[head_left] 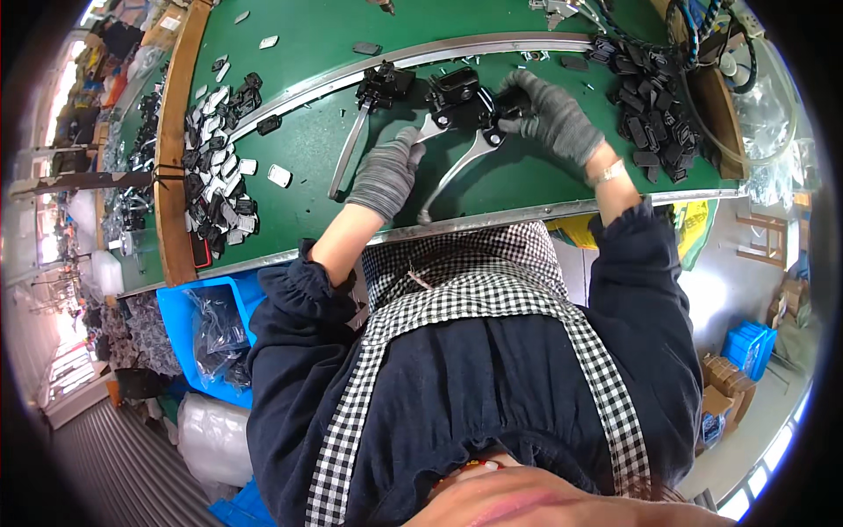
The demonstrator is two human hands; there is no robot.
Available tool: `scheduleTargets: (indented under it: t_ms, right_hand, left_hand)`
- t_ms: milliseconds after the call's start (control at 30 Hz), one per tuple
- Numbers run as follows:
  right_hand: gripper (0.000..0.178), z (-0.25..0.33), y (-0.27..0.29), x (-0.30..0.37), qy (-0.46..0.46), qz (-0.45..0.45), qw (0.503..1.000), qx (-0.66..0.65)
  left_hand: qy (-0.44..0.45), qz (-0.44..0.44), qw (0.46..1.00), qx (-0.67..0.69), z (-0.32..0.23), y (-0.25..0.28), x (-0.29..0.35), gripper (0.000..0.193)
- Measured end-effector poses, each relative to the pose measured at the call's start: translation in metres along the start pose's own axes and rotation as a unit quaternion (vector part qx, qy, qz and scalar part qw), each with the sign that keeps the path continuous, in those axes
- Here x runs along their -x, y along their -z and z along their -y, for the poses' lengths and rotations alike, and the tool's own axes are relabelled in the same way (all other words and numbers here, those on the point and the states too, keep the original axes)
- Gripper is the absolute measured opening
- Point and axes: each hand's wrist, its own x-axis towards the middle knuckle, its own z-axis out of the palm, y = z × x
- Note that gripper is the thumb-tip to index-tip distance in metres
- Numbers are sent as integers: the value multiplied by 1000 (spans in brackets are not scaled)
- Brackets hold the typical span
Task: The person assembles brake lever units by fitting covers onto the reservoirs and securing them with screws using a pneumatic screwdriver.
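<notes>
My left hand (386, 176), in a grey knit glove, is closed round the silver blade of a brake lever assembly (458, 86) with a black, box-like reservoir. My right hand (555, 116), gloved alike, pinches the black clamp end of a second brake lever assembly (461, 170). Its silver lever points down toward the near table edge. The two black bodies overlap, and where they touch I cannot tell. Just left of them a third brake lever assembly (349, 149) lies on the green table (299, 206), apart from my hands.
Small black and silver caps (224, 167) pile up at the left beside a wooden rail (176, 140). Black caps (654, 127) are heaped at the right. A metal strip (307, 88) crosses the table behind the assemblies. Below the left table edge stands a blue bin (171, 321).
</notes>
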Motion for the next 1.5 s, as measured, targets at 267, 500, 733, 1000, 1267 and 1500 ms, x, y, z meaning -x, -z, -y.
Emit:
scheduleTargets:
  t_ms: [267, 500, 733, 1000, 1267, 1500]
  right_hand:
    - [48, 1, -27, 64, -33, -129, 991, 35]
    - [50, -2, -42, 77, -36, -217, 975, -24]
    - [48, 0, -42, 79, -27, -220, 973, -59]
    - [53, 0, -43, 78, -15, -232, 972, 0]
    - [49, 12, -32, 79, 89, -296, 951, 5]
    - [36, 67, -4, 43, 132, -286, 940, 128]
  left_hand:
    - [-86, -121, 988, -51, -18, 16, -14, 41]
    - [149, -133, 979, -46, 50, 24, -24, 32]
    - [-48, -70, 996, 16, 37, 16, -48, 22]
    - [-25, 189, 980, -64, -6, 17, -66, 17]
    - [16, -70, 982, -173, 55, 56, -85, 28]
    - [2, 62, 980, -188, 112, 70, -146, 44]
